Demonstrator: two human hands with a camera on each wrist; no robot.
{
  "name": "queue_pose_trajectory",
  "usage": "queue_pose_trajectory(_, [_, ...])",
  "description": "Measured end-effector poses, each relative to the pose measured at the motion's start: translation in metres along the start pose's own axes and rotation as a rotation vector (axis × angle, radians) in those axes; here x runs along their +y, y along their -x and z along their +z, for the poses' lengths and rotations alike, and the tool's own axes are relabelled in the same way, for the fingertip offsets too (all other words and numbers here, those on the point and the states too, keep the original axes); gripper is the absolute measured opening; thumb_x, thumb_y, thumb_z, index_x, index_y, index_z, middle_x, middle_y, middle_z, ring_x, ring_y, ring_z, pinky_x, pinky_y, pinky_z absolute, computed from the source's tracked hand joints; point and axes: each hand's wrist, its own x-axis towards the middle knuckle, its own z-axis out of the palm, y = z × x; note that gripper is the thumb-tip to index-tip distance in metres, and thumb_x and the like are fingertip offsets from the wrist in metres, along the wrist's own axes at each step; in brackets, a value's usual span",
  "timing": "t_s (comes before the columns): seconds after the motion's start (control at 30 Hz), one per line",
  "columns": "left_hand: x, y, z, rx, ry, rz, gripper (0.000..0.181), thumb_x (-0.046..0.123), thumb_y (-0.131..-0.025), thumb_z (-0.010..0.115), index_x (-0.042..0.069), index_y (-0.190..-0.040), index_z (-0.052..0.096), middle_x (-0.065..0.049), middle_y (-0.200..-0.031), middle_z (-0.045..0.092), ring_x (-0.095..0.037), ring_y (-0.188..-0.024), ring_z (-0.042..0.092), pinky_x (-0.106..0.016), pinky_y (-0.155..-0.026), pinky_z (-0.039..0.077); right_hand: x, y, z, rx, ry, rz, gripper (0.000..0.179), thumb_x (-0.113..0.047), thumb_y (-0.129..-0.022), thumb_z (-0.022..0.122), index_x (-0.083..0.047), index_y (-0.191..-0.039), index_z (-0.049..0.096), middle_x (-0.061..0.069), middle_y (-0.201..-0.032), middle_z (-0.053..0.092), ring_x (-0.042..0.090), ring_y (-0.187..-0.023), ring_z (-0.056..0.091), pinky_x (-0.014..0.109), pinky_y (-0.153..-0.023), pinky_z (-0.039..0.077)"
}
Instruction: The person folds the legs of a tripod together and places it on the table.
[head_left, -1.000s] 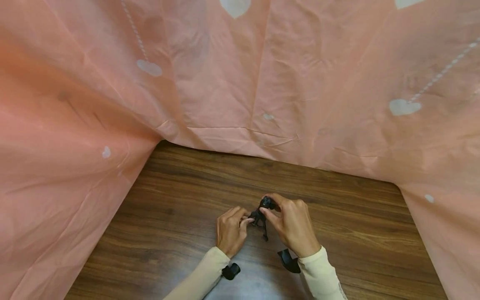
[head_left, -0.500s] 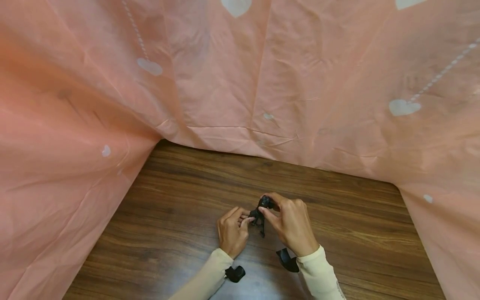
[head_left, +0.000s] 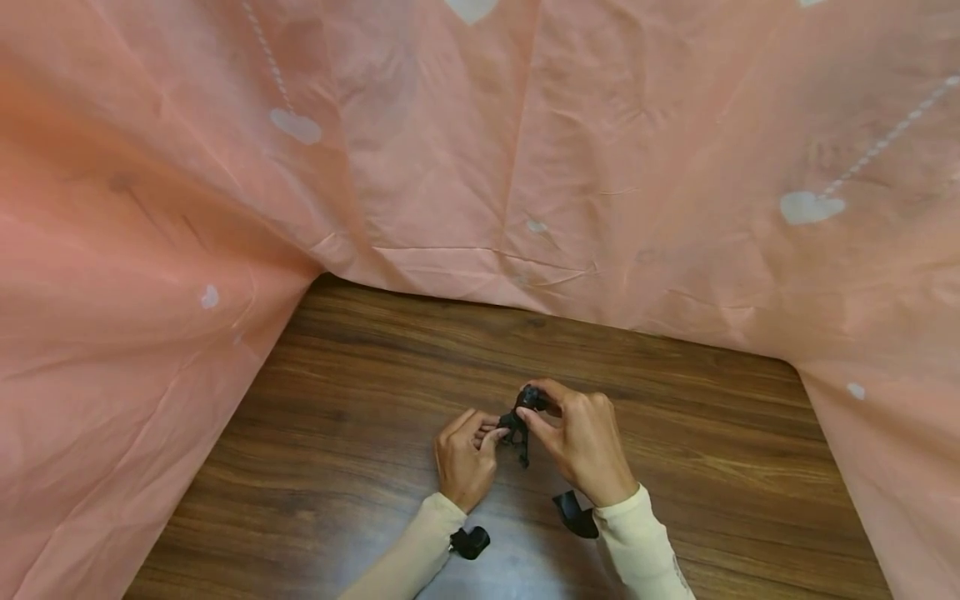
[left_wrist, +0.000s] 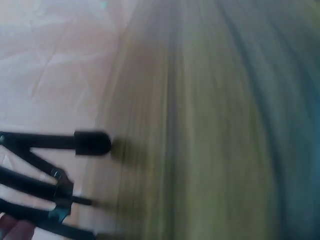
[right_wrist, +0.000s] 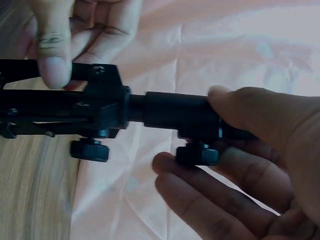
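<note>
A small black tripod (head_left: 514,423) is held above the tabletop between both hands. My left hand (head_left: 465,462) pinches one of its legs, thumb on top, seen at the upper left of the right wrist view. My right hand (head_left: 588,442) grips the upper tube (right_wrist: 172,110) with thumb and fingers. Under the tube sits a ribbed knob (right_wrist: 197,155), close to the right fingertips. A second knob (right_wrist: 90,150) hangs below the leg collar. In the left wrist view a rubber-tipped leg (left_wrist: 50,141) and hinged braces show, with blurred wood behind.
The brown wood-grain tabletop (head_left: 360,375) lies below the hands. Pink cloth (head_left: 450,167) with white hearts surrounds it at the back and both sides. A black wrist camera (head_left: 471,543) is on the left wrist, another (head_left: 576,515) on the right.
The tripod's hanging leg has shifted slightly upward and to the left, nearer the others. Both hands keep their hold and stay almost in place.
</note>
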Motion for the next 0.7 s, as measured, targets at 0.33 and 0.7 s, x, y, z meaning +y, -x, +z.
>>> queue_pose_trajectory(0.33, [0.000,-0.008,-0.017,-0.203,0.086,-0.042,0.021,0.006,-0.085,0.088,0.007,-0.103,0.077,-0.004,-0.095,0.075,-0.015,-0.082,0.076,-0.015,-0.072,0.060,0.010,0.006,0.004,0.051,-0.023,0.006,0.044,-0.022,-0.080,0.095,-0.007,-0.118,0.079,0.013,-0.105,0.083,0.027,-0.087,0.081,0.046,-0.073,0.064])
queue_pose_trajectory(0.7, [0.025,-0.049,-0.055,-0.186,0.170,0.087,0.046,0.010,-0.082,0.092,0.006,-0.124,0.074,-0.010,-0.118,0.078,-0.029,-0.101,0.075,-0.031,-0.081,0.065,0.029,0.034,0.001,0.141,-0.043,0.041,0.049,-0.022,-0.074,0.099,-0.007,-0.117,0.080,0.013,-0.109,0.082,0.030,-0.089,0.081,0.048,-0.076,0.064])
